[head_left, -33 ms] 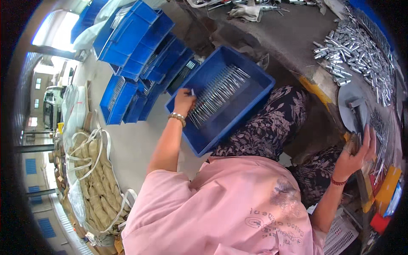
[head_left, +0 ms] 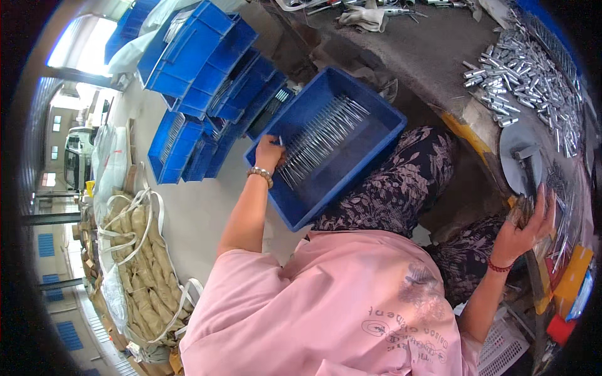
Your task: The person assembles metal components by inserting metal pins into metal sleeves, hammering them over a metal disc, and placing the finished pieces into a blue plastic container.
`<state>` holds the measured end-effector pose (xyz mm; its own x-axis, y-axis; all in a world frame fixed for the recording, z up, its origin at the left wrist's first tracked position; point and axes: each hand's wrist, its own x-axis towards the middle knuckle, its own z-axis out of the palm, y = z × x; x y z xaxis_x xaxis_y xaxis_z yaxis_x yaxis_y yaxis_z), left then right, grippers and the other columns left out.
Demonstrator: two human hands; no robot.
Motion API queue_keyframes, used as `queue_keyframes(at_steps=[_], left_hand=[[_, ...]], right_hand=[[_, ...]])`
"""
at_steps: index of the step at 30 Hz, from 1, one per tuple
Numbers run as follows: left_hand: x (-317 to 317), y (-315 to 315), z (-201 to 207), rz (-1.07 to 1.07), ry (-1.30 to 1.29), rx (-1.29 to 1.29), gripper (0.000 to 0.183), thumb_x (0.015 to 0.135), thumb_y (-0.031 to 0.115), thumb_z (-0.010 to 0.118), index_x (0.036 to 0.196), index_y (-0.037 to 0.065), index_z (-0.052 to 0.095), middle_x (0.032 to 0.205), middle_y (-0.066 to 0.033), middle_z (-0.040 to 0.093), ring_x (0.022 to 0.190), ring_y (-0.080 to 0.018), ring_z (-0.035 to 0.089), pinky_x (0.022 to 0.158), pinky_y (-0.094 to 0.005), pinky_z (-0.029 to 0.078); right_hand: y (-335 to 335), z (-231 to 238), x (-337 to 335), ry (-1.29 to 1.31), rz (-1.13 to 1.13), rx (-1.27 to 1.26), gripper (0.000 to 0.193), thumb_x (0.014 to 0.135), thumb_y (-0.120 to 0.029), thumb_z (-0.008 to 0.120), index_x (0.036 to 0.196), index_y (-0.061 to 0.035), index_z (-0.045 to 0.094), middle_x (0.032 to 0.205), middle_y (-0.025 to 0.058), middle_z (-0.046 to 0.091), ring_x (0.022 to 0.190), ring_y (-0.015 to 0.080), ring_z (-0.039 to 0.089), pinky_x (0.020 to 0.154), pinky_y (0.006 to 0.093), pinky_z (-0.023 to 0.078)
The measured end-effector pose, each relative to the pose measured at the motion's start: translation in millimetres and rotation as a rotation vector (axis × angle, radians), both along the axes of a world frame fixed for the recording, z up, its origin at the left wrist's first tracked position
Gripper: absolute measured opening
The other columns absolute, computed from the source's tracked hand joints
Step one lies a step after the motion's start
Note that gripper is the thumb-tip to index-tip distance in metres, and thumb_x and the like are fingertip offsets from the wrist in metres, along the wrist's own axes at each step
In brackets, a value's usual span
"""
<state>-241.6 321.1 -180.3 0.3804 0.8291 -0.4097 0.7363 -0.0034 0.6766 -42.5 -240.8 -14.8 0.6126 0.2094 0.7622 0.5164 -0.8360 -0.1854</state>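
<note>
My left hand [head_left: 269, 154] reaches into a blue plastic bin [head_left: 376, 103] that rests against my lap. Its fingers are closed at the near-left end of a row of slim metal rods [head_left: 323, 135], and a short bright rod end sticks out of them. The rods lie side by side, slanting across the bin floor. On the right, my right hand [head_left: 527, 229] hovers or rests at the bench edge with its fingers stretched out; contact is unclear. Just beyond its fingertips are a round grey plate [head_left: 513, 147] with a dark metal piece [head_left: 528, 152] on it.
Stacked blue bins [head_left: 194, 69] holding more rods stand at the far left. Loose metal sleeves [head_left: 527, 81] are heaped on the bench [head_left: 426, 50] at the far right, with thin rods [head_left: 564, 219] nearer. A pale glove [head_left: 364, 17] lies far back. Tan sacks [head_left: 141, 269] sit left.
My left hand has shifted slightly left, toward the bin's wall, its fingers still closed. The right hand stays in place.
</note>
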Motion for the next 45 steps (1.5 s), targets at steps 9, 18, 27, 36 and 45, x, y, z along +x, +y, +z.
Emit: queue_keyframes(at_steps=[9, 18, 27, 36, 45], left_hand=[[-26.0, 21.7, -64.3, 0.01, 0.468, 0.156, 0.035, 0.09, 0.013, 0.074, 0.123, -0.001, 0.068, 0.101, -0.0206, 0.08, 0.094, -0.0354, 0.08, 0.084, -0.042, 0.063], [-60.8, 61.4, -143.7, -0.419, 0.838, 0.383, 0.027, 0.101, 0.018, 0.064, 0.122, 0.005, 0.073, 0.132, -0.0196, 0.073, 0.125, -0.0366, 0.07, 0.1, -0.0427, 0.06], [9.7, 5.1, -92.5, -1.246, 1.312, 0.528, 0.045, 0.107, 0.034, 0.058, 0.15, 0.021, 0.065, 0.161, -0.0028, 0.057, 0.152, -0.0225, 0.049, 0.121, -0.0422, 0.038], [25.6, 5.0, -84.9, -1.418, 1.486, 0.738, 0.038, 0.102, 0.036, 0.067, 0.137, 0.021, 0.074, 0.143, -0.0041, 0.071, 0.132, -0.0182, 0.068, 0.107, -0.045, 0.054], [-32.4, 61.6, -77.2, -0.945, 0.726, 0.767, 0.024, 0.092, 0.019, 0.07, 0.108, 0.003, 0.08, 0.103, -0.0209, 0.081, 0.09, -0.039, 0.08, 0.075, -0.0438, 0.064]], right_hand=[[-1.4, -2.6, -1.6, 0.021, -0.015, -0.039, 0.054, 0.096, -0.009, 0.072, 0.149, -0.0068, 0.063, 0.154, 0.0172, 0.055, 0.143, 0.0353, 0.05, 0.12, 0.0467, 0.039], [-5.3, -3.6, 5.4, 0.032, 0.034, 0.001, 0.056, 0.093, -0.009, 0.069, 0.149, -0.0072, 0.063, 0.156, 0.0169, 0.055, 0.144, 0.0364, 0.05, 0.122, 0.0478, 0.037], [-0.7, -1.0, -11.7, 0.092, -0.062, -0.049, 0.063, 0.081, -0.012, 0.073, 0.144, -0.0098, 0.066, 0.149, 0.0191, 0.057, 0.139, 0.0408, 0.053, 0.121, 0.0558, 0.038], [-11.4, 6.6, -9.7, 0.066, -0.06, 0.015, 0.067, 0.073, -0.01, 0.076, 0.14, -0.0116, 0.068, 0.145, 0.0133, 0.059, 0.139, 0.0341, 0.055, 0.121, 0.0549, 0.039], [-7.7, 23.5, -12.3, 0.13, 0.133, 0.225, 0.059, 0.081, -0.014, 0.078, 0.139, -0.013, 0.068, 0.14, 0.0127, 0.062, 0.13, 0.0336, 0.06, 0.111, 0.0498, 0.045]])
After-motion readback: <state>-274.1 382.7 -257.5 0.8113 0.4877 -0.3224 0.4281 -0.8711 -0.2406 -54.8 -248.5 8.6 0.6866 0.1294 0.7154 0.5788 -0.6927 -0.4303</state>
